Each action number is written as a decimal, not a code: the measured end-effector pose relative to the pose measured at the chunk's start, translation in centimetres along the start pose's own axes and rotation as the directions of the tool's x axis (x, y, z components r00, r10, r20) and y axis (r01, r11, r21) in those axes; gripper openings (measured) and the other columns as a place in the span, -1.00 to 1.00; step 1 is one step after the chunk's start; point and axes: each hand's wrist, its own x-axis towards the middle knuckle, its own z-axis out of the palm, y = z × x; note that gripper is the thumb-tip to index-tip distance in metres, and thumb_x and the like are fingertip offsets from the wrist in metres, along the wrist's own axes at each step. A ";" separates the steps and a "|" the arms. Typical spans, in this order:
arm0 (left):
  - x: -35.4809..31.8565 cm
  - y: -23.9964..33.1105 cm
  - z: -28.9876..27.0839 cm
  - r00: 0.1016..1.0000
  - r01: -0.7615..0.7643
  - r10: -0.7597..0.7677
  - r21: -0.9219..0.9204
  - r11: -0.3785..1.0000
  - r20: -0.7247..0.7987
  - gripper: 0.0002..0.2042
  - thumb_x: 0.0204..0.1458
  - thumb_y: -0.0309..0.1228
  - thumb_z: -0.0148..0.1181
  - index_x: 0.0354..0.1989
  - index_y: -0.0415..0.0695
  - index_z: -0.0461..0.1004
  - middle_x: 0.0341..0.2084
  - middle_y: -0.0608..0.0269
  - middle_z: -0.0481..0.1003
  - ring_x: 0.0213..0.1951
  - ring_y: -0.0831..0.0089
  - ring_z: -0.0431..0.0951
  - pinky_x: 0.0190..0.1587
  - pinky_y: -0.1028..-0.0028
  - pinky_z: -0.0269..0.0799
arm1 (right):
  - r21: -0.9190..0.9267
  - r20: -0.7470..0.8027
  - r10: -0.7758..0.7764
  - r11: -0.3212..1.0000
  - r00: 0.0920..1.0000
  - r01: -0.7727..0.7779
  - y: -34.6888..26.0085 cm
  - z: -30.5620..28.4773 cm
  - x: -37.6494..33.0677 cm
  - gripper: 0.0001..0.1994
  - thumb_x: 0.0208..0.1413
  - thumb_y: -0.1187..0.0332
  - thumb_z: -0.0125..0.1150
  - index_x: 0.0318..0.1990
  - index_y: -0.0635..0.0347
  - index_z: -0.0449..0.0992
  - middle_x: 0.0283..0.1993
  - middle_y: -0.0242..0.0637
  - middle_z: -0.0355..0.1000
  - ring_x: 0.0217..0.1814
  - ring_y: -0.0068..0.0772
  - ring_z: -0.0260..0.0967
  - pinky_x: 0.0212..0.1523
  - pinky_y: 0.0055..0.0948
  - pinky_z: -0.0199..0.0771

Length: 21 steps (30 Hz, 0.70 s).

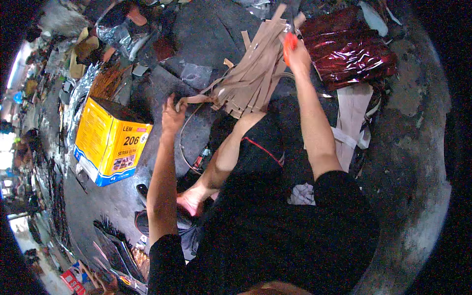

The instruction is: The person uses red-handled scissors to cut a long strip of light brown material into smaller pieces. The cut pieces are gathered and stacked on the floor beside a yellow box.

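A bundle of flat tan strips (253, 73) lies fanned out on the floor ahead of me, above my bent leg. My left hand (173, 118) is closed on one end of a tan strip (196, 99) that runs right into the bundle's lower part. At the far right end of the bundle, my right hand (301, 61) grips the orange handle of scissors (290, 45). Their dark blades point away from me, next to the strip ends, and how far apart they are cannot be made out.
A yellow and blue square can (110, 142) stands at the left. Dark red glossy sheets (349, 46) lie at the far right, with pale strips (350, 105) below them. My bare foot (191, 199) is near the middle. Scraps and clutter line the left side.
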 end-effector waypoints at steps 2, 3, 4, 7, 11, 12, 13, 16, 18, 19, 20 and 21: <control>0.3 -8.2 2.5 0.986 -0.151 0.164 0.225 0.963 -0.039 -0.58 -0.04 -0.23 0.14 0.00 -0.12 0.32 -0.15 -0.04 0.42 -0.05 -0.07 0.36 0.00 0.09 0.28 | -0.080 0.219 0.053 0.996 0.974 -0.036 1.1 -0.6 -3.2 -0.46 -0.02 -0.20 0.01 -0.18 0.11 0.48 -0.22 -0.02 0.47 -0.15 0.08 0.41 -0.14 -0.12 0.39; 0.1 -5.1 3.2 0.996 -0.088 0.087 0.174 0.981 0.011 -0.60 -0.03 -0.24 0.13 -0.03 -0.13 0.33 -0.17 -0.05 0.42 -0.07 -0.06 0.37 -0.01 0.08 0.28 | -0.215 0.270 0.123 0.974 0.955 -0.064 4.7 -2.2 -5.5 -0.46 -0.05 -0.20 0.04 -0.21 0.11 0.49 -0.23 -0.04 0.47 -0.16 0.06 0.42 -0.15 -0.11 0.39; -0.3 -3.4 3.0 0.999 0.003 -0.010 0.151 0.989 0.047 -0.63 -0.02 -0.25 0.11 -0.05 -0.14 0.34 -0.19 -0.05 0.42 -0.09 -0.05 0.38 -0.02 0.07 0.28 | -0.215 0.310 0.120 0.975 0.943 -0.054 4.5 -4.3 -8.2 -0.44 -0.04 -0.19 0.07 -0.19 0.17 0.48 -0.22 0.08 0.44 -0.13 0.11 0.39 -0.17 -0.09 0.36; 2.4 -3.1 3.8 0.989 -0.035 0.033 -0.008 0.999 -0.147 -0.79 0.00 -0.39 0.02 -0.22 -0.22 0.34 -0.31 -0.09 0.40 -0.20 -0.06 0.40 -0.16 0.08 0.29 | -0.374 0.316 0.256 0.918 0.914 -0.128 7.4 -7.0 -14.1 -0.51 -0.02 -0.07 0.10 -0.07 0.11 0.43 -0.22 0.01 0.46 -0.15 0.09 0.40 -0.18 -0.08 0.37; 9.1 1.6 3.7 0.984 -0.052 0.044 -0.046 0.998 -0.171 -0.80 -0.03 -0.40 0.05 -0.25 -0.21 0.35 -0.22 -0.19 0.35 -0.13 -0.10 0.37 -0.12 0.11 0.28 | -0.389 0.270 0.314 0.900 0.910 -0.196 11.3 -9.7 -19.4 -0.53 -0.05 0.04 0.21 -0.05 0.13 0.38 -0.21 -0.07 0.45 -0.20 0.05 0.42 -0.18 -0.14 0.38; 10.8 1.4 4.3 0.997 -0.074 0.076 0.074 0.995 -0.021 -0.78 -0.04 -0.38 0.06 -0.22 -0.19 0.35 -0.18 -0.20 0.34 -0.10 -0.10 0.35 -0.09 0.11 0.28 | -0.385 0.263 0.318 0.900 0.911 -0.203 11.3 -10.4 -19.8 -0.52 -0.06 0.05 0.22 -0.04 0.12 0.37 -0.19 -0.08 0.45 -0.19 0.04 0.42 -0.17 -0.15 0.39; 12.1 1.1 4.8 0.987 -0.114 0.088 0.199 0.973 0.134 -0.76 -0.04 -0.36 0.07 -0.20 -0.18 0.36 -0.15 -0.22 0.32 -0.07 -0.11 0.34 -0.06 0.12 0.27 | -0.375 0.271 0.296 0.909 0.916 -0.183 11.5 -10.7 -20.0 -0.53 -0.06 0.07 0.23 -0.04 0.13 0.37 -0.18 -0.08 0.44 -0.18 0.02 0.42 -0.17 -0.16 0.39; 14.0 -0.6 8.1 0.882 -0.320 0.079 0.466 0.825 0.466 -0.70 -0.05 -0.31 0.10 -0.13 -0.13 0.37 -0.04 -0.26 0.27 0.02 -0.12 0.28 0.03 0.13 0.24 | -0.341 0.259 0.250 0.927 0.933 -0.154 12.4 -10.9 -20.9 -0.53 -0.05 0.12 0.24 -0.03 0.16 0.34 -0.12 -0.09 0.41 -0.13 -0.01 0.40 -0.15 -0.19 0.39; 13.8 -2.5 9.9 0.882 -0.332 0.096 0.466 0.820 0.460 -0.66 -0.05 -0.28 0.12 -0.08 -0.10 0.39 0.04 -0.28 0.24 0.08 -0.12 0.25 0.09 0.13 0.22 | -0.294 0.230 0.227 0.943 0.947 -0.154 12.9 -10.0 -21.5 -0.53 -0.04 0.14 0.23 -0.02 0.19 0.31 -0.08 -0.08 0.40 -0.09 -0.03 0.39 -0.13 -0.21 0.39; 14.0 -3.7 10.6 0.916 -0.292 0.127 0.412 0.863 0.381 -0.63 -0.05 -0.32 0.11 -0.03 -0.08 0.33 0.00 -0.26 0.28 0.04 -0.11 0.30 0.05 0.14 0.27 | -0.293 0.208 0.212 0.945 0.955 -0.146 13.0 -9.3 -21.6 -0.53 -0.03 0.15 0.23 -0.01 0.19 0.30 -0.09 -0.08 0.40 -0.09 -0.03 0.39 -0.13 -0.20 0.39; 14.0 -5.5 11.1 0.943 -0.255 0.151 0.353 0.900 0.295 -0.60 -0.04 -0.35 0.10 0.03 -0.07 0.28 -0.04 -0.24 0.32 -0.01 -0.10 0.35 0.00 0.14 0.31 | -0.290 0.192 0.192 0.948 0.962 -0.131 13.0 -8.5 -21.7 -0.52 -0.03 0.16 0.22 0.00 0.20 0.29 -0.09 -0.09 0.40 -0.10 -0.03 0.39 -0.13 -0.20 0.39; 13.5 -1.1 11.6 0.950 -0.172 0.105 0.212 0.962 0.295 -0.57 -0.04 -0.37 0.09 0.07 -0.06 0.24 -0.06 -0.22 0.34 -0.04 -0.09 0.38 -0.02 0.14 0.33 | -0.328 0.139 0.214 0.931 0.967 -0.159 14.1 -8.5 -22.4 -0.52 -0.02 0.17 0.22 0.01 0.21 0.27 -0.09 -0.09 0.40 -0.10 -0.03 0.39 -0.13 -0.20 0.38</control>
